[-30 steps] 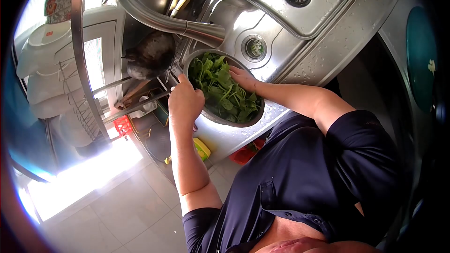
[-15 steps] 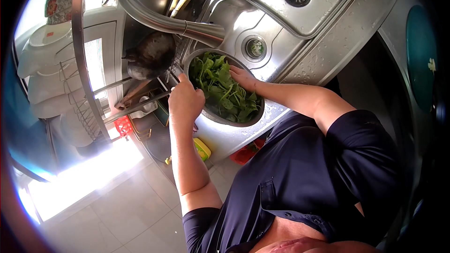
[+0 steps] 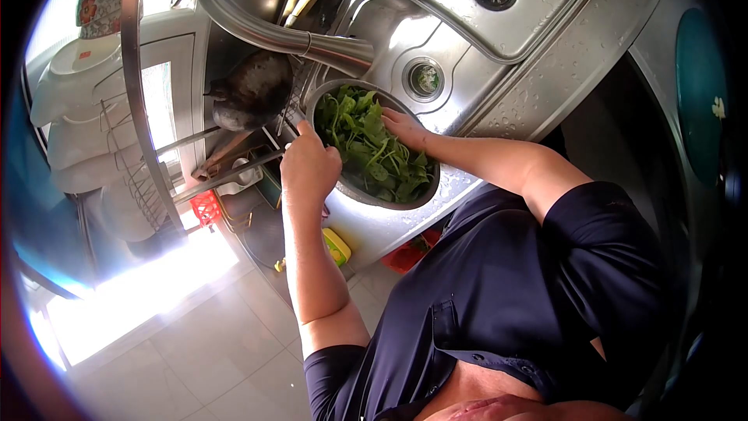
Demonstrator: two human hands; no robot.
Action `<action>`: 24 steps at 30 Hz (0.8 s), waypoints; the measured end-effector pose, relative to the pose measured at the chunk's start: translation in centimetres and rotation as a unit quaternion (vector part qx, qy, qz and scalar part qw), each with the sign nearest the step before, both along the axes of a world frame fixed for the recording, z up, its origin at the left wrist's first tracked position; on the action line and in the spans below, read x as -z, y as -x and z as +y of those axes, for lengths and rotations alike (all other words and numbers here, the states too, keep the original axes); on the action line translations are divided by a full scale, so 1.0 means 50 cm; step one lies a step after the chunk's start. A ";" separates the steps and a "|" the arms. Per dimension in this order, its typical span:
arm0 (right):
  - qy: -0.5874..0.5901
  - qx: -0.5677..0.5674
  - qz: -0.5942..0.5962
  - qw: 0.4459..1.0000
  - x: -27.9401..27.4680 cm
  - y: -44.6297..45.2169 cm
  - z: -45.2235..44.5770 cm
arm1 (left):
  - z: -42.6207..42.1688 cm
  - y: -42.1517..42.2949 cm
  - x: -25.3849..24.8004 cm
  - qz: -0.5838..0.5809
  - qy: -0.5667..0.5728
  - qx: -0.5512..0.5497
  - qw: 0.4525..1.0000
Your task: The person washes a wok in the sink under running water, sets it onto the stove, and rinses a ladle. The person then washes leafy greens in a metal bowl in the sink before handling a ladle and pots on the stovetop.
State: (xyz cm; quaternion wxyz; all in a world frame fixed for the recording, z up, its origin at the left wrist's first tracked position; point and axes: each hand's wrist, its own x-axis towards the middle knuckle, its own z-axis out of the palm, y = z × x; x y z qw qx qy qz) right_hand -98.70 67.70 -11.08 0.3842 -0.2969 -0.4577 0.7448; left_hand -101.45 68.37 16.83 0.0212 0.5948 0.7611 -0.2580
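Leafy greens (image 3: 370, 136) fill a round metal pot (image 3: 382, 199) at the sink's near left end, heaped close to its rim. My left hand (image 3: 310, 165) is closed at the pot's left side, its fingers curled and the index finger pointing along a grey handle (image 3: 297, 117); the palm side is hidden. On the pot's right side, my right hand (image 3: 405, 131) lies over the greens just inside the rim. Its fingers are stretched out, with the tips partly among the leaves.
A curved steel faucet (image 3: 312, 47) arches above the pot. Beyond are a drain (image 3: 425, 79) with green bits and a sink basin (image 3: 538, 23). To the left stand a dark pan (image 3: 257, 90) and a dish rack (image 3: 144, 187) with white bowls. A yellow-green box (image 3: 336, 247) sits by my left forearm.
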 end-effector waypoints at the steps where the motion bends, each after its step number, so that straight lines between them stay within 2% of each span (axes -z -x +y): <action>1: 0.001 0.001 0.003 1.000 0.002 0.002 0.000 | 0.000 0.000 0.000 0.001 -0.001 0.000 1.000; 16: 0.007 -0.004 0.001 1.000 -0.004 -0.003 -0.002 | -0.007 0.000 -0.002 0.005 -0.003 -0.007 1.000; 19: 0.004 0.016 -0.024 1.000 -0.022 -0.014 -0.003 | -0.022 0.022 -0.001 -0.033 -0.028 -0.012 0.999; 22: -0.015 0.023 -0.075 0.997 -0.046 -0.029 0.005 | -0.066 0.061 0.001 -0.117 -0.096 -0.004 0.988; 24: -0.068 0.046 -0.136 0.987 -0.070 -0.050 0.007 | -0.106 0.101 0.022 -0.205 -0.161 -0.045 0.964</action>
